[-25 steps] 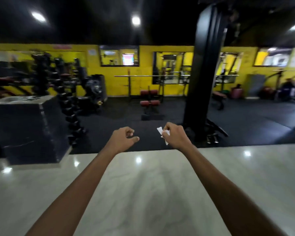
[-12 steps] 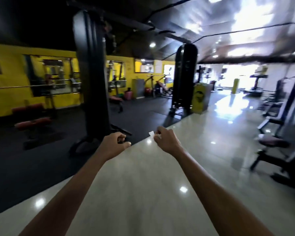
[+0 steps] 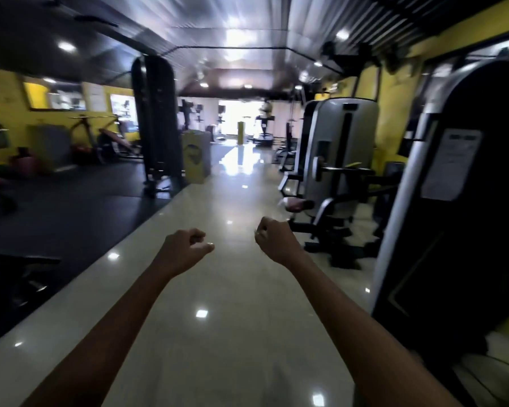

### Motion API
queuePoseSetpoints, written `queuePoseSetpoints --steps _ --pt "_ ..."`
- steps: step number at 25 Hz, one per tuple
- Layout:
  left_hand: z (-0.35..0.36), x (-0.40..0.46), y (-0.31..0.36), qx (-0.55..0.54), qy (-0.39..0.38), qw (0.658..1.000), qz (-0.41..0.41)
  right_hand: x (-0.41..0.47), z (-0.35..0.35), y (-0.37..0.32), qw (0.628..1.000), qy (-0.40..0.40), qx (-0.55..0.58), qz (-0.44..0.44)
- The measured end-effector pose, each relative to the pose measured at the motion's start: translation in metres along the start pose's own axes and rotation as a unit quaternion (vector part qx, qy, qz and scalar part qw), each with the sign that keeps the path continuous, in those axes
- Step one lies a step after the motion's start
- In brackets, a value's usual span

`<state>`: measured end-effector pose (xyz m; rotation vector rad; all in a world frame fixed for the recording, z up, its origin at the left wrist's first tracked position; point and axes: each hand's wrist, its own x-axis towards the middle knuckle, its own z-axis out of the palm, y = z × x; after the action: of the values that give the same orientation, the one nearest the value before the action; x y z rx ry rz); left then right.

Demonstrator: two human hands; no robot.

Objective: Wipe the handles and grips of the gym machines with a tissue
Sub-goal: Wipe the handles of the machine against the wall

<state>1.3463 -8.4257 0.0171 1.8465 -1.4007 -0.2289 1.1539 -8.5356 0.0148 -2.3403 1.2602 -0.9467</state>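
Observation:
Both my arms reach forward over a glossy pale floor aisle (image 3: 238,183). My right hand (image 3: 276,242) is curled into a fist; only a pale sliver of the white tissue (image 3: 258,232) shows at its fingers. To its left, my left hand (image 3: 184,249) is curled too, with the thumb forward and nothing visible in it. A grey weight-stack machine (image 3: 346,133) with a horizontal bar handle (image 3: 346,169) and a seat (image 3: 299,204) stands ahead on the right. No hand touches a machine.
A tall black machine (image 3: 459,201) with a white label stands close on the right. A black cable tower (image 3: 156,127) and a yellow bin (image 3: 197,160) stand left of the aisle, beside black rubber flooring (image 3: 71,212). Treadmills are far ahead.
The view has swung right, from the yellow wall and black flooring to straight down the aisle. Both hands stay raised and curled; the tissue shows less than before.

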Motion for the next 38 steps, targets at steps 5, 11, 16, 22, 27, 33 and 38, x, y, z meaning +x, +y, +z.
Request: queuePoseSetpoints --steps 5,11,16,22,27,33,38 --pt "0.059 0.054 0.05 -0.045 -0.108 0.987 0.107 -0.01 -0.057 0.056 0.989 0.084 -0.066 0.102" --pt "0.131 0.08 0.093 -0.079 -0.19 0.961 0.187 -0.05 -0.104 0.097 0.953 0.166 -0.119 0.223" --pt "0.189 0.093 0.123 -0.105 -0.257 0.932 0.232 -0.071 -0.128 0.133 0.927 0.19 -0.132 0.295" --pt "0.266 0.13 0.174 -0.115 -0.326 0.894 0.285 -0.064 -0.162 0.201 0.904 0.234 -0.137 0.331" --pt "0.337 0.174 0.221 -0.107 -0.346 0.874 0.322 -0.037 -0.202 0.276 0.891 0.245 -0.137 0.358" --pt "0.417 0.225 0.267 -0.126 -0.4 0.846 0.33 -0.006 -0.233 0.355 0.874 0.252 -0.161 0.382" --pt "0.494 0.28 0.315 -0.157 -0.438 0.814 0.348 0.032 -0.255 0.431 0.851 0.275 -0.177 0.411"
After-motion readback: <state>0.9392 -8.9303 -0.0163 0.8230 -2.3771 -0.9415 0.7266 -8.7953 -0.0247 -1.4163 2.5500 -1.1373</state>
